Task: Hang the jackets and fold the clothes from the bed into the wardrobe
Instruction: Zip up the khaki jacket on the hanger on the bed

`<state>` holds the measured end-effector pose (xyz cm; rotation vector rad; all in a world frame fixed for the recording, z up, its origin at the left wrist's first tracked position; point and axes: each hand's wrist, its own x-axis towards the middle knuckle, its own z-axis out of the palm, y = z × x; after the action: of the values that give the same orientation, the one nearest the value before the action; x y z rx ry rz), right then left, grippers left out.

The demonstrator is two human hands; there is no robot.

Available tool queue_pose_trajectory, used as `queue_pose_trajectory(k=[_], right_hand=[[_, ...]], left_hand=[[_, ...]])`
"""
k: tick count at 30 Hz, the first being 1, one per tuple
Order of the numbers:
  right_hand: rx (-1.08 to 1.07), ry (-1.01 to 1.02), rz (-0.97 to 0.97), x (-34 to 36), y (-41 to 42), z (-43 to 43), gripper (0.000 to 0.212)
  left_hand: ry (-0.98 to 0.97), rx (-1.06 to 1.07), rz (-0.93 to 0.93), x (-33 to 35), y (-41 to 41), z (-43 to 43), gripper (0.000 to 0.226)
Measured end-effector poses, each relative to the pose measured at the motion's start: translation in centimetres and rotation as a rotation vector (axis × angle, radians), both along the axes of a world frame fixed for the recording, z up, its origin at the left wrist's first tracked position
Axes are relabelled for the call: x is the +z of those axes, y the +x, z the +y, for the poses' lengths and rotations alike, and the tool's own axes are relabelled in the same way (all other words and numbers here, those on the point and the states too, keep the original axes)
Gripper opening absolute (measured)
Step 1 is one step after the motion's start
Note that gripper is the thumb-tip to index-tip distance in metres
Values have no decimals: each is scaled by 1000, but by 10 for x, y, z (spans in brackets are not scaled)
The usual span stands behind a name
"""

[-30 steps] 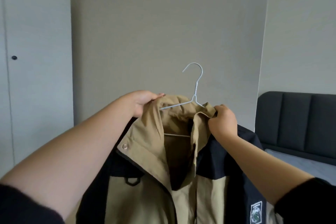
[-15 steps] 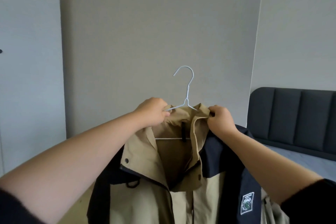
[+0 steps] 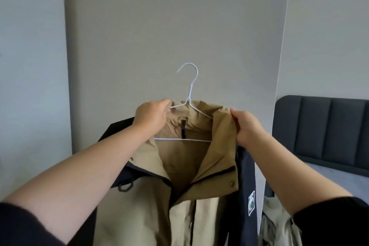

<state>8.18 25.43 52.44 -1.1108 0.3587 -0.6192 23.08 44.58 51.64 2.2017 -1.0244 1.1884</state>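
Jacket (image 3: 199, 166) collar pinched: left hand (image 3: 150, 118), right hand (image 3: 246, 128).

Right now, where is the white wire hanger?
In the head view, the white wire hanger is at centre, inside the collar of the tan jacket, between the left hand and the right hand.

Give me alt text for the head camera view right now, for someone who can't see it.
Two hands hold up a tan and navy jacket on a white wire hanger: the left hand grips the hanger's shoulder, the right hand pinches the collar. Behind are a grey wall and a dark headboard.
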Motion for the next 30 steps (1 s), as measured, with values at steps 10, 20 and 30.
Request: queue_pose_trajectory(k=[10,20,30], right_hand=[[-608,-1069,312,-18,25,25,42],[-400,-1675,55,-16,6,55,28],[-578,-1731,604,-16,-10,39,48]], left_hand=[[-48,-30,-67,-7,11,49,19],[-36,-69,-149,-3,4,44,16],[-14,41,20,-28,10,33,19]])
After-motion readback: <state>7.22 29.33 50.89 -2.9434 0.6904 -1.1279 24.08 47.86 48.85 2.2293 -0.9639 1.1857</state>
